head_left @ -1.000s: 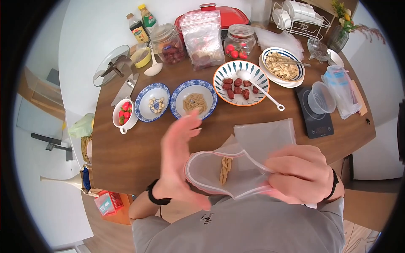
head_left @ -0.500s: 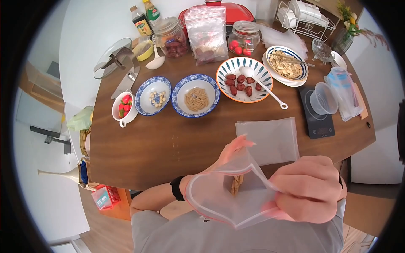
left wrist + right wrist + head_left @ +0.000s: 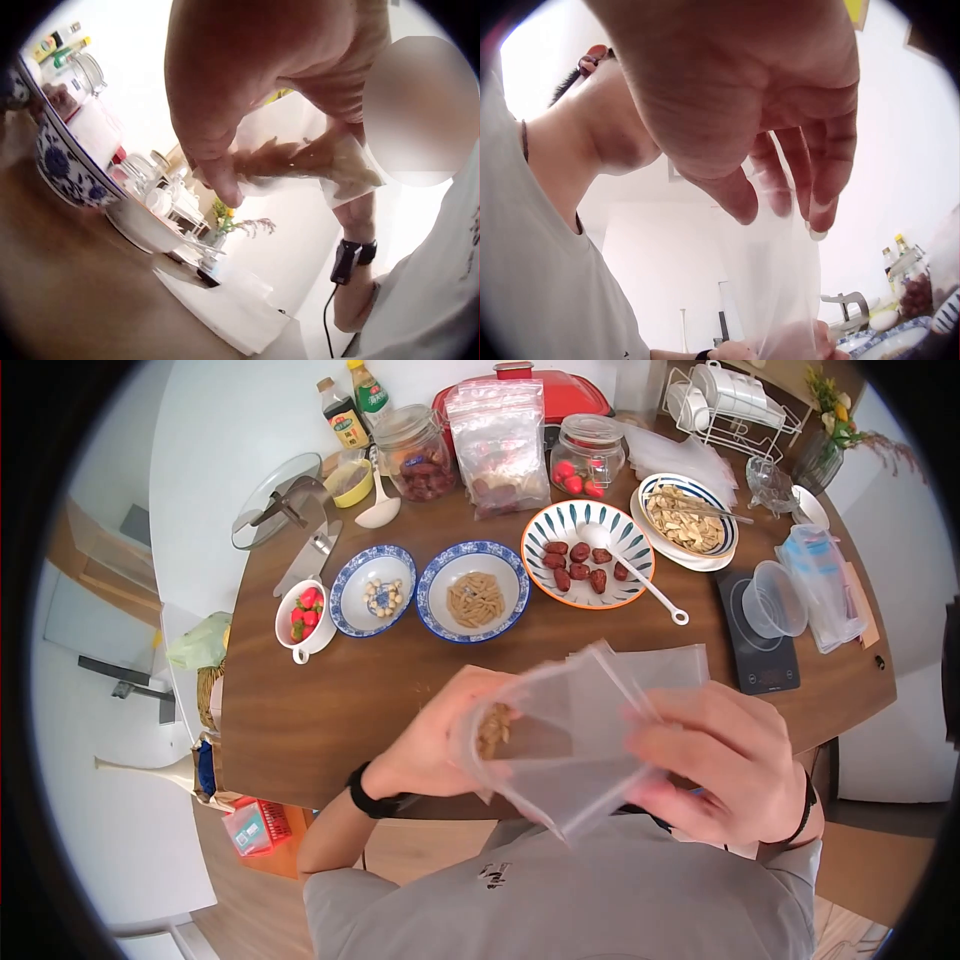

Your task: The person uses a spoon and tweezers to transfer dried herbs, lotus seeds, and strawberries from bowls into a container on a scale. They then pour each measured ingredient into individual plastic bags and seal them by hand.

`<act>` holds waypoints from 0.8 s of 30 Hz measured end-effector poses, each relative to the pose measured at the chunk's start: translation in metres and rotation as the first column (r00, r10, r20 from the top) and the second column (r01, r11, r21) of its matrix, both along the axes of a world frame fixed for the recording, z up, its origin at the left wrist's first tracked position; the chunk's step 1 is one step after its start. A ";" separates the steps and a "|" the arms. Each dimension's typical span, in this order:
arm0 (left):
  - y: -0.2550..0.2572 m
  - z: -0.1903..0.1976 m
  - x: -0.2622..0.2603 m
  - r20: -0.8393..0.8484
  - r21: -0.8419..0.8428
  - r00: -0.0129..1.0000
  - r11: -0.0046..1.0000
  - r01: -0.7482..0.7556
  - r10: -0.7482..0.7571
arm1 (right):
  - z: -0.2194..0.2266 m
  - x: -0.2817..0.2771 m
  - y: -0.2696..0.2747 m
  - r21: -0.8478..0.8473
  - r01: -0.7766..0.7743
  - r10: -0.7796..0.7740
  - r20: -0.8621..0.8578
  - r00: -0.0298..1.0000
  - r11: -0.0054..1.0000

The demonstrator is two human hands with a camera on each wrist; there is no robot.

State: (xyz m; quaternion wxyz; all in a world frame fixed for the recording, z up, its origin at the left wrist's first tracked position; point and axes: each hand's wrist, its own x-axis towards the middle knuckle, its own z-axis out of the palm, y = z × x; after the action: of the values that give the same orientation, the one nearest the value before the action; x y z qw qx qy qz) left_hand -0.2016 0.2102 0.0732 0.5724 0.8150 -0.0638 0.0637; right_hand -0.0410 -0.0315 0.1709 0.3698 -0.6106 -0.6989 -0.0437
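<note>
Over the table's front edge, a clear zip bag [image 3: 570, 730] is held tilted between both hands. Tan dried pieces [image 3: 494, 730] lie inside it, toward the left end. My left hand [image 3: 440, 735] grips the bag's left part, its fingers partly behind the film. In the left wrist view, thumb and fingers curl round the bag with the pieces showing through. The right hand [image 3: 720, 760] pinches the bag's right side between thumb and fingers. The bag hangs below those fingers in the right wrist view. Behind the bag lies flat clear plastic [image 3: 680, 665].
Behind the hands stand bowls of tan pieces [image 3: 475, 600] and pale kernels [image 3: 383, 598], and a plate of red dates [image 3: 545, 575]. A cup of strawberries [image 3: 305, 615] is at left. A black scale [image 3: 765, 670] with a plastic tub [image 3: 770, 600] sits at right.
The left hand was spread beside the bag, passed behind it, and now grips its left part. The bag has tipped and its tan pieces have shifted left. The right hand keeps its hold.
</note>
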 end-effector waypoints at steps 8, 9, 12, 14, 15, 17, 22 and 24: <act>0.065 0.018 -0.020 -0.126 0.067 0.936 0.945 -0.321 0.328 | -0.026 0.007 -0.005 -0.082 0.097 -0.108 -0.137 0.985 0.992; 0.074 0.021 -0.017 -0.045 0.303 0.927 0.889 -0.343 0.373 | -0.029 0.008 -0.006 -0.115 0.083 -0.095 -0.102 0.990 0.990; 0.094 0.027 -0.007 0.056 0.520 0.920 0.775 -0.359 0.388 | -0.033 0.006 -0.009 -0.217 0.081 -0.107 -0.109 0.988 0.973; 0.101 0.034 0.000 0.058 0.701 0.921 0.642 -0.312 0.384 | -0.038 0.006 -0.011 -0.219 0.079 -0.103 -0.101 0.990 0.973; 0.105 0.031 0.003 0.051 0.697 0.919 0.645 -0.313 0.391 | -0.040 0.006 -0.012 -0.221 0.077 -0.099 -0.094 0.991 0.972; 0.113 0.028 0.009 0.035 0.718 0.921 0.631 -0.294 0.389 | -0.040 0.007 -0.013 -0.232 0.076 -0.102 -0.104 0.989 0.970; 0.125 0.021 0.021 -0.009 0.799 0.926 0.560 -0.220 0.376 | -0.042 0.008 -0.016 -0.248 0.079 -0.109 -0.107 0.988 0.965; 0.125 0.019 0.026 -0.034 0.823 0.919 0.532 -0.197 0.393 | -0.043 0.008 -0.016 -0.237 0.088 -0.112 -0.091 0.989 0.968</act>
State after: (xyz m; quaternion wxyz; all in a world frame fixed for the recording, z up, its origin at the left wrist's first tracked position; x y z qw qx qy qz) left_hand -0.1759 0.3356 0.0926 0.1244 0.9847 0.1164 0.0354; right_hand -0.0331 -0.0478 0.1283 0.3290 -0.6856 -0.6473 0.0516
